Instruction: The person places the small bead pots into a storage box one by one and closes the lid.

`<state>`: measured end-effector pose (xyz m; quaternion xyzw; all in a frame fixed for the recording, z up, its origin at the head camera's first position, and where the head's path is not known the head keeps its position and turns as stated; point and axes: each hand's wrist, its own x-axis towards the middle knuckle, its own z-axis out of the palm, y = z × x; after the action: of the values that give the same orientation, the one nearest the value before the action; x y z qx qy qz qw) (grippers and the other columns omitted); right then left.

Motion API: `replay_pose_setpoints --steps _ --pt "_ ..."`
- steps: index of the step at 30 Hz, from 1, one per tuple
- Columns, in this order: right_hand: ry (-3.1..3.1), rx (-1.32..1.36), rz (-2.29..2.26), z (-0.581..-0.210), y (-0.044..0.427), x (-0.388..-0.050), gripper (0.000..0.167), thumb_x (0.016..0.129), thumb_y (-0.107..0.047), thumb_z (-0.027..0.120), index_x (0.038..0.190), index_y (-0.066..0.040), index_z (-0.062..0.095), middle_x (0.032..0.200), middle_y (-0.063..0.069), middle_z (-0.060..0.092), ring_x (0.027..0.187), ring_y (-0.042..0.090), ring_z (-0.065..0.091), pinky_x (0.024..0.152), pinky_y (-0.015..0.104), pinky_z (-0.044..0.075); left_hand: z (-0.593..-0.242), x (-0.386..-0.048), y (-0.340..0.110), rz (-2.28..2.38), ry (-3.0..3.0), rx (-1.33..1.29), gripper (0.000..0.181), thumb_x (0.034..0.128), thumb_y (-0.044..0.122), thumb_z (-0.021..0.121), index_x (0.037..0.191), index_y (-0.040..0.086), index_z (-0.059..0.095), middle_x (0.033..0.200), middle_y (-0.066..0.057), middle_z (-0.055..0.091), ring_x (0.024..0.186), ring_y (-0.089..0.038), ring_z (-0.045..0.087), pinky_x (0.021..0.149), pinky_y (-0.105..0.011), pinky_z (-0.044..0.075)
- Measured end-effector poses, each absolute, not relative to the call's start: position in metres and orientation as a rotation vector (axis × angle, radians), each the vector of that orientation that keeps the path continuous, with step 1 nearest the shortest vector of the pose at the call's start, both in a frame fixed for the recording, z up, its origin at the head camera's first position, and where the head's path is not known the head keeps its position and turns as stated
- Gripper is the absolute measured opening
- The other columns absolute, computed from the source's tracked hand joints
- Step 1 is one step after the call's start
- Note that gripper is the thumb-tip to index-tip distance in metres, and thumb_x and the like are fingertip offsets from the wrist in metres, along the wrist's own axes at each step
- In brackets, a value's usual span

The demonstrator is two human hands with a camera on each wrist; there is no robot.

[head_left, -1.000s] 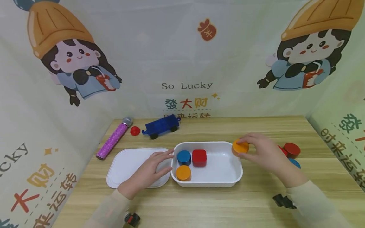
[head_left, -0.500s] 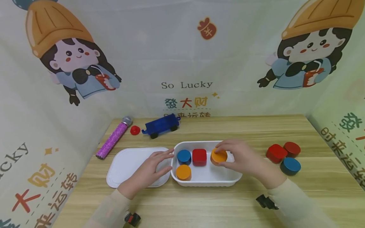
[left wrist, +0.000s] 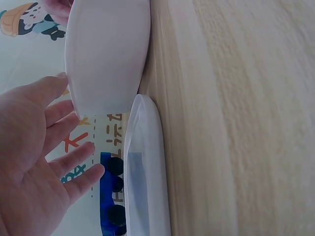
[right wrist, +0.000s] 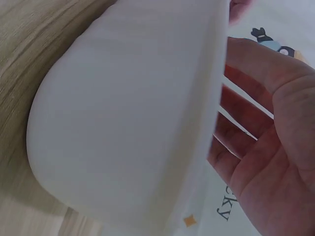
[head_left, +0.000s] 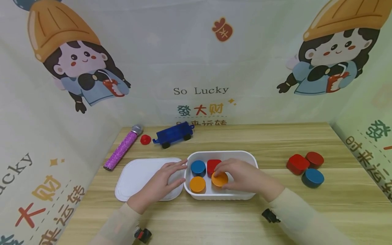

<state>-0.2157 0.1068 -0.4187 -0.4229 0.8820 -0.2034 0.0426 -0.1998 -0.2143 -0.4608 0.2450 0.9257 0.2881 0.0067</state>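
Inside the white box (head_left: 242,194), the right hand (head_left: 245,176) pinches an orange round block (head_left: 219,180) between thumb and fingers, just in front of a red block (head_left: 213,166). At the box's left end are a blue round block (head_left: 198,168) and a second orange block (head_left: 197,184). The left hand (head_left: 160,181) rests its straight fingertips at the box's left rim, over the white lid (head_left: 134,177). In the left wrist view the left hand (left wrist: 34,147) touches the box wall (left wrist: 106,59). The box wall (right wrist: 118,108) hides the right fingertips in the right wrist view.
Right of the box stand a red block (head_left: 297,164), a dark red round block (head_left: 314,159) and a blue round block (head_left: 312,178). At the back left lie a pink glittery microphone (head_left: 122,149), a small red piece (head_left: 145,139) and a blue toy wagon (head_left: 174,134).
The right hand has carried the orange block leftward from the box's right rim to beside the other orange block. The left hand has stayed in place.
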Motion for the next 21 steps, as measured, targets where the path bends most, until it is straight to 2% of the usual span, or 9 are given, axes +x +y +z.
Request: replay_pose_setpoints --steps 11,21 --pt "2.617 -1.285 -0.589 -0.424 0.093 -0.219 0.033 0.085 -0.016 0.085 0.118 -0.014 0.078 0.121 -0.001 0.075 0.118 0.021 0.065 0.108 0.041 0.054 -0.460 -0.200 -0.214 0.902 2.894 0.757 0.049 0.1009 0.032 0.068 0.147 0.017 0.059 0.164 0.004 0.044 0.144 -0.030 0.046 0.120 -0.058 0.039" --pt "2.620 -1.350 -0.564 -0.434 0.090 -0.221 0.031 0.085 -0.011 0.084 0.115 -0.011 0.078 0.116 0.000 0.077 0.110 0.020 0.068 0.103 0.037 0.056 -0.461 -0.200 -0.214 0.905 2.884 0.740 0.049 0.1015 0.034 0.067 0.147 0.019 0.059 0.164 0.004 0.043 0.145 -0.030 0.045 0.119 -0.058 0.039"
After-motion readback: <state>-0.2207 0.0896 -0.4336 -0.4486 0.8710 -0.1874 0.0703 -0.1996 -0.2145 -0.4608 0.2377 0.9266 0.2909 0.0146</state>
